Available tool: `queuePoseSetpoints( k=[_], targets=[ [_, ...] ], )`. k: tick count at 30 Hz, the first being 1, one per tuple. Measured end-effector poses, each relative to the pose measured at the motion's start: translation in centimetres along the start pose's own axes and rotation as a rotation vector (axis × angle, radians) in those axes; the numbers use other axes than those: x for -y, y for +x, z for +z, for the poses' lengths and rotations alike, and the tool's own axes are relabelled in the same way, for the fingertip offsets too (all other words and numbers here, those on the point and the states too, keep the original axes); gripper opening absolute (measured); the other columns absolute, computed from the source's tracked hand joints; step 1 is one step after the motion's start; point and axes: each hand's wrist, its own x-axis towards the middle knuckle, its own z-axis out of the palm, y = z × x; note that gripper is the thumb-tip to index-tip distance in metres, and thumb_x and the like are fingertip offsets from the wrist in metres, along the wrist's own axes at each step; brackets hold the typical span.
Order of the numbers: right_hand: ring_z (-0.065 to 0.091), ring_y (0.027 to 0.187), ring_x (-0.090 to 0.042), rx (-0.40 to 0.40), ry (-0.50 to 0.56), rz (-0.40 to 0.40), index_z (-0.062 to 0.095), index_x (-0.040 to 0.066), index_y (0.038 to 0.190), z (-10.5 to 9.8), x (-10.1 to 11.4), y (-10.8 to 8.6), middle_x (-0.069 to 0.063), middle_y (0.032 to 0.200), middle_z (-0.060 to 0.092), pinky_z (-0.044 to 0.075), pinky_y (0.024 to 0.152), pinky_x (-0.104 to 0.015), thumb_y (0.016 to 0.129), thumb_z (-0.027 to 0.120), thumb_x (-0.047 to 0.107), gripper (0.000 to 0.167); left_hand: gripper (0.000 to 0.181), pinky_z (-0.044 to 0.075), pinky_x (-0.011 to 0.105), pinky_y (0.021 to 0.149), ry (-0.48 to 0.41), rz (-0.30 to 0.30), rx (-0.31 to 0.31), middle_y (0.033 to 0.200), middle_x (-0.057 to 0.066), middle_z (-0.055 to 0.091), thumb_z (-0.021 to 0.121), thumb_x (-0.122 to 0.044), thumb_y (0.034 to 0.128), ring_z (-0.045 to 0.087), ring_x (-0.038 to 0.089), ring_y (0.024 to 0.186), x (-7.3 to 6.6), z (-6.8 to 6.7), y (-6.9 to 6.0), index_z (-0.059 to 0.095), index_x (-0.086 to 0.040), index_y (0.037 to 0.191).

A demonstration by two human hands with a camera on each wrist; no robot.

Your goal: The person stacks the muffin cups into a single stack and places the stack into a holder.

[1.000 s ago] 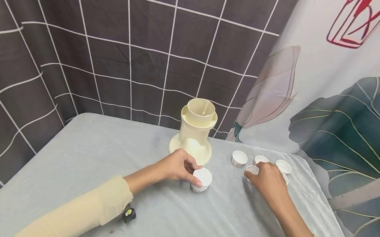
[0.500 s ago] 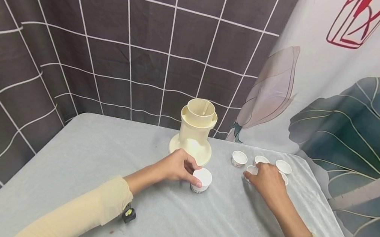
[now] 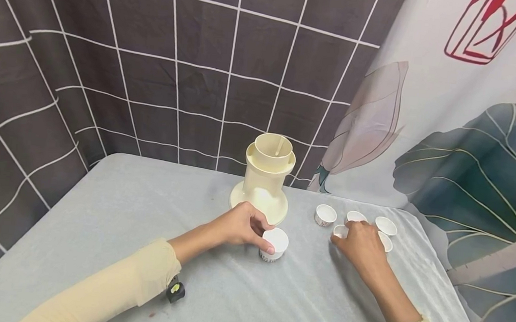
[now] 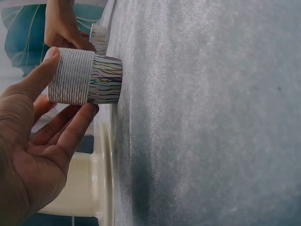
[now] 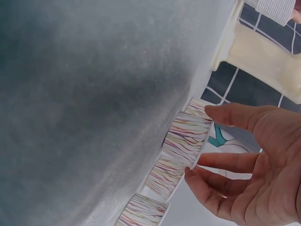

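Observation:
My left hand grips a stack of nested white paper cups between thumb and fingers; in the left wrist view the stack shows many rims over one patterned side. At the right, my right hand has thumb and fingertips at the two sides of a single cup. In the right wrist view that cup, with coloured wavy lines, stands on the cloth between thumb and fingers of my right hand. Other cups stand around it.
A cream cylindrical holder with a wide round base stands behind the left hand. Grey cloth covers the table. A dark grid-patterned curtain and a floral curtain hang behind it.
My right hand has shifted very slightly to the left at the single cup. My left hand and its stack have stayed in place.

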Motion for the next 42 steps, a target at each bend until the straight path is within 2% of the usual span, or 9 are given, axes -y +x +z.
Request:
queuePoseSetpoints(
  k=[4,8,15,19,21,24,35,39,42],
  targets=[
    [0.067,0.097,-0.064,0.003,-0.014,0.025,0.069,-0.002,0.088,0.1,0.1,-0.1,-0.040,0.102,0.069,0.058,0.074,-0.071,0.085,0.078,0.022,0.026,0.035,0.069,0.024,0.091,-0.006,0.001,0.001,0.109,0.013,0.088,0.105,-0.011,0.0782,0.085,0.012,0.095,0.1,0.0,0.1,0.088,-0.001,0.107],
    [0.069,0.091,-0.060,0.010,0.006,0.027,0.071,-0.005,0.091,0.4,-0.1,0.0,-0.041,0.104,0.067,0.057,0.073,-0.071,0.085,0.078,0.022,0.028,0.035,0.069,0.025,0.092,-0.011,0.004,-0.001,0.110,0.012,0.088,0.105,-0.011,0.0779,0.085,0.012,0.095,0.3,0.0,0.1,0.088,-0.002,0.106],
    [0.067,0.082,-0.056,-0.072,0.023,-0.029,0.076,-0.012,0.103,3.2,-2.5,0.9,-0.038,0.104,0.066,0.056,0.069,-0.071,0.081,0.080,0.024,0.042,0.036,0.067,0.020,0.088,-0.013,-0.003,0.000,0.109,0.013,0.088,0.105,-0.011,0.0775,0.084,0.008,0.092,0.3,0.0,0.2,0.087,-0.001,0.108],
    [0.070,0.087,-0.056,-0.058,0.055,-0.043,0.077,-0.013,0.112,2.2,-0.8,0.2,-0.038,0.110,0.067,0.059,0.075,-0.071,0.084,0.079,0.024,0.046,0.037,0.067,0.020,0.088,-0.009,-0.001,0.003,0.105,0.011,0.089,0.105,-0.011,0.0776,0.084,0.008,0.091,0.3,0.0,0.1,0.087,-0.001,0.109],
    [0.072,0.092,-0.057,-0.021,0.082,-0.036,0.077,-0.014,0.116,0.9,0.8,-0.4,-0.040,0.113,0.068,0.061,0.081,-0.071,0.087,0.080,0.021,0.046,0.037,0.068,0.021,0.088,-0.005,0.001,0.004,0.105,0.011,0.089,0.105,-0.011,0.0777,0.084,0.008,0.091,0.4,0.0,0.1,0.087,-0.002,0.109],
    [0.073,0.095,-0.057,-0.008,0.082,-0.037,0.077,-0.012,0.117,0.4,1.8,-0.6,-0.037,0.111,0.072,0.061,0.084,-0.069,0.090,0.079,0.021,0.043,0.037,0.067,0.020,0.088,-0.003,-0.003,-0.001,0.106,0.011,0.089,0.105,-0.012,0.0773,0.084,0.008,0.091,0.4,0.0,0.2,0.088,-0.002,0.108],
    [0.074,0.101,-0.060,-0.014,0.115,-0.109,0.077,-0.009,0.125,0.5,3.4,-0.4,-0.034,0.106,0.078,0.061,0.088,-0.070,0.094,0.082,0.024,0.044,0.036,0.067,0.020,0.089,-0.028,-0.003,0.002,0.107,0.013,0.088,0.104,-0.009,0.0785,0.085,0.010,0.093,0.1,0.1,0.0,0.087,0.000,0.109],
    [0.075,0.105,-0.058,0.006,0.139,-0.122,0.077,-0.009,0.127,0.3,4.3,-0.6,-0.033,0.110,0.078,0.062,0.092,-0.069,0.096,0.084,0.026,0.047,0.035,0.067,0.020,0.089,-0.031,0.010,0.000,0.106,0.013,0.088,0.104,-0.008,0.0785,0.084,0.009,0.092,0.3,0.1,0.0,0.087,0.001,0.107],
    [0.076,0.111,-0.055,-0.011,0.153,-0.160,0.077,-0.007,0.129,0.3,4.9,-0.6,-0.031,0.115,0.081,0.062,0.098,-0.068,0.097,0.085,0.026,0.047,0.035,0.068,0.020,0.088,-0.032,0.007,-0.003,0.105,0.012,0.088,0.104,-0.009,0.0784,0.084,0.008,0.091,0.4,0.1,0.0,0.087,0.000,0.108]
  ],
)
